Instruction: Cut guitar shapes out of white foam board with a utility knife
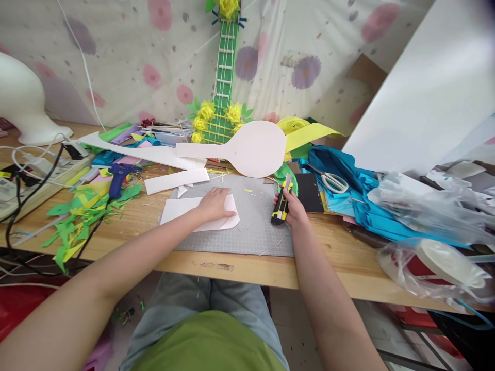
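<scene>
My left hand [217, 204] lies flat, fingers out, on a white foam board piece [176, 208] with cut corners at its right end. That piece rests on a grey cutting mat [259, 234]. In my right hand [297, 208] is a yellow and black utility knife [282, 203], held upright over the mat's right side, apart from the board. Behind the mat a white paddle-shaped cutout [257, 149] leans in front of a green paper guitar [224, 77] with yellow flowers. A white strip [178, 180] and small offcuts lie beyond my left hand.
At left lie a blue glue gun [118, 178], green and yellow paper scraps [83, 211] and a power strip [38, 180] with cables. To the right are scissors [334, 182], blue crepe paper [371, 216] and a plastic-wrapped tape roll [441, 265]. A large white board [421, 93] leans behind.
</scene>
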{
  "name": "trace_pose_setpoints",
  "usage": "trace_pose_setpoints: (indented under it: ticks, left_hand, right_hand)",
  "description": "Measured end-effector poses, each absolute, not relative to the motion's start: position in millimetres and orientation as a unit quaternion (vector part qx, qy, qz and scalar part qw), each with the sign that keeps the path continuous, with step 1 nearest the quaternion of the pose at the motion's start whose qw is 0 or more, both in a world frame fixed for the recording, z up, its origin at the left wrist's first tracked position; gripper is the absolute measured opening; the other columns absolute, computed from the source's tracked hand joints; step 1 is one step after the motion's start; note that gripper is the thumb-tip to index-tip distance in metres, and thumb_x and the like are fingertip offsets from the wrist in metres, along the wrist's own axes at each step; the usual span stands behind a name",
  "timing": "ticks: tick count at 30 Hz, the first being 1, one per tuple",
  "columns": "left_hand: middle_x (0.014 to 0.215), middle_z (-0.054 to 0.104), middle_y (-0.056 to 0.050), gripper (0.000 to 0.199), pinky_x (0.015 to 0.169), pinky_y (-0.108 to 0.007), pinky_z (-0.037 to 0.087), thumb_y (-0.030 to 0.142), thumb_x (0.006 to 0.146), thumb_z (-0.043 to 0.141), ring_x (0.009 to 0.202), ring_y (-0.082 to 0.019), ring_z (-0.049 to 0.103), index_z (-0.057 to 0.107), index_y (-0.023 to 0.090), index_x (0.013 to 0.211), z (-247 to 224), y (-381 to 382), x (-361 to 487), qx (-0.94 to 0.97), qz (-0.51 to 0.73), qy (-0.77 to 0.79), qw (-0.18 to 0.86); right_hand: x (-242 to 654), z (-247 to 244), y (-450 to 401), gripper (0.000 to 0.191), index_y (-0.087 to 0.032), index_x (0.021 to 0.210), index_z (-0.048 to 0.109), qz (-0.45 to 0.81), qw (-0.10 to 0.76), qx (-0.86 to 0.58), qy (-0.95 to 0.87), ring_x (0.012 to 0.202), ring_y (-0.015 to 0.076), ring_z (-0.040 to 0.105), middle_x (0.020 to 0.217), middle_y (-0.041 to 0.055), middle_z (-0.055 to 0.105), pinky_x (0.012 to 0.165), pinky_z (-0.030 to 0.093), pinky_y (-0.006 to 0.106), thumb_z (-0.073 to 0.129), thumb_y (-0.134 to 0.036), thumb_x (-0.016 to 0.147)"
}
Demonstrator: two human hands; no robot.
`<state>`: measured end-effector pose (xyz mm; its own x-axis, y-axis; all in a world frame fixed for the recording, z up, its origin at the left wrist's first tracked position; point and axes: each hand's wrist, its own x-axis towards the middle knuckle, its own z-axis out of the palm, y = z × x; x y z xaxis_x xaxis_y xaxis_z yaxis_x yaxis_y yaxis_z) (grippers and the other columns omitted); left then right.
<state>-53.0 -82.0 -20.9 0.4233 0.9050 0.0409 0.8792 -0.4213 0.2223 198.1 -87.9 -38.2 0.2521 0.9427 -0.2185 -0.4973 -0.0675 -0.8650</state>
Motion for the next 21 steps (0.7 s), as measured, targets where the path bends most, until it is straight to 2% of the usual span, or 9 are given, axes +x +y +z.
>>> trace_pose_setpoints:
  ticks: [4, 7, 9, 11, 13, 17, 19, 21]
  left_hand:
    - [0.114, 0.056, -0.011, 0.054, 0.094, -0.033, 0.035, 0.046, 0.074, 0.062, 0.109, -0.025, 0.046, 0.051, 0.013, 0.114, -33, -70, -23, 0.837, 0.126, 0.530, 0.056]
    - [0.105, 0.059, -0.009, 0.032, 0.092, -0.034, 0.036, 0.040, 0.085, 0.050, 0.103, -0.023, 0.048, 0.057, 0.015, 0.105, -37, -63, -17, 0.828, 0.154, 0.537, 0.044]
    - [0.103, 0.060, -0.009, 0.028, 0.090, -0.034, 0.037, 0.032, 0.090, 0.039, 0.102, -0.023, 0.050, 0.058, 0.016, 0.102, -36, -58, -24, 0.810, 0.156, 0.563, 0.047]
    - [0.106, 0.059, -0.010, 0.029, 0.090, -0.034, 0.038, 0.027, 0.090, 0.036, 0.104, -0.023, 0.050, 0.056, 0.016, 0.106, -31, -56, -39, 0.797, 0.141, 0.586, 0.052]
    - [0.116, 0.055, -0.011, 0.039, 0.095, -0.035, 0.035, 0.034, 0.086, 0.043, 0.112, -0.024, 0.046, 0.049, 0.014, 0.119, -25, -59, -57, 0.808, 0.115, 0.576, 0.057]
    - [0.145, 0.027, -0.014, 0.108, 0.105, -0.040, 0.024, 0.068, 0.057, 0.062, 0.132, -0.031, 0.025, 0.018, 0.017, 0.141, -15, -78, -87, 0.858, 0.010, 0.501, 0.112]
    - [0.148, 0.019, -0.016, 0.120, 0.107, -0.041, 0.019, 0.074, 0.050, 0.061, 0.135, -0.033, 0.018, 0.013, 0.017, 0.143, -13, -89, -93, 0.871, -0.034, 0.474, 0.127]
    - [0.147, 0.022, -0.016, 0.118, 0.107, -0.040, 0.019, 0.075, 0.050, 0.060, 0.134, -0.032, 0.021, 0.014, 0.017, 0.143, -13, -95, -92, 0.876, -0.034, 0.467, 0.118]
  right_hand:
    - [197, -41, -88, 0.019, -0.020, 0.094, 0.057, 0.541, 0.648, -0.478, -0.243, 0.048, 0.0072, 0.054, 0.058, -0.0055, 0.057, 0.047, 0.048, 0.019, 0.061, -0.028, 0.077]
    - [198, -44, -88, 0.021, -0.019, 0.092, 0.057, 0.534, 0.655, -0.476, -0.243, 0.049, 0.0071, 0.054, 0.058, -0.0057, 0.057, 0.048, 0.048, 0.019, 0.063, -0.030, 0.076]
    - [199, -45, -88, 0.021, -0.019, 0.092, 0.057, 0.536, 0.652, -0.477, -0.244, 0.050, 0.0073, 0.054, 0.058, -0.0055, 0.057, 0.049, 0.048, 0.020, 0.063, -0.030, 0.076]
    - [199, -45, -87, 0.020, -0.018, 0.092, 0.057, 0.537, 0.649, -0.482, -0.243, 0.050, 0.0074, 0.054, 0.058, -0.0051, 0.057, 0.048, 0.047, 0.020, 0.062, -0.030, 0.076]
    - [198, -44, -87, 0.018, -0.017, 0.091, 0.057, 0.538, 0.644, -0.487, -0.243, 0.049, 0.0076, 0.054, 0.058, -0.0045, 0.057, 0.048, 0.047, 0.020, 0.061, -0.028, 0.077]
    - [198, -43, -87, 0.015, -0.016, 0.089, 0.058, 0.540, 0.633, -0.497, -0.248, 0.048, 0.0075, 0.053, 0.057, -0.0036, 0.058, 0.047, 0.047, 0.020, 0.059, -0.026, 0.078]
    - [197, -42, -87, 0.012, -0.016, 0.089, 0.058, 0.540, 0.631, -0.500, -0.247, 0.048, 0.0074, 0.053, 0.057, -0.0035, 0.058, 0.047, 0.047, 0.019, 0.057, -0.024, 0.080]
    - [197, -42, -87, 0.011, -0.016, 0.089, 0.057, 0.540, 0.629, -0.502, -0.246, 0.048, 0.0074, 0.053, 0.057, -0.0035, 0.058, 0.047, 0.047, 0.019, 0.055, -0.023, 0.081]
